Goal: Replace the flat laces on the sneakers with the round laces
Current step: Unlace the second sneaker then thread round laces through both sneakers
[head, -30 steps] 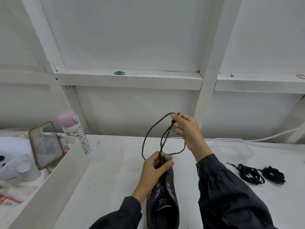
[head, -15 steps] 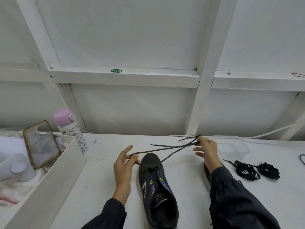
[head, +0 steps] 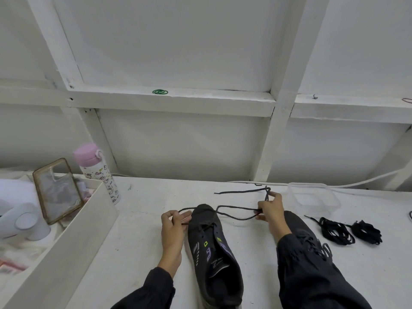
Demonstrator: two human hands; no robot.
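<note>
A dark grey sneaker (head: 214, 253) lies on the white table (head: 133, 241), toe pointing away from me. A dark lace (head: 236, 208) is threaded through its eyelets near the toe and spreads out to both sides. My left hand (head: 175, 221) pinches a loop of the lace left of the toe. My right hand (head: 269, 210) grips the lace's other side to the right, with a free end trailing left above it. A second dark sneaker (head: 312, 239) lies partly hidden behind my right sleeve. Two black lace bundles (head: 350, 231) lie at the right.
A clear plastic container (head: 314, 199) stands behind my right hand. At the left stands a white box (head: 73, 237) holding a phone case (head: 56, 190), with a pink-capped bottle (head: 98, 172) behind it. A white cable (head: 367, 181) runs along the wall.
The lace was held high above the sneaker; both hands then lowered and spread apart. The lace now stretches low and sideways across the toe.
</note>
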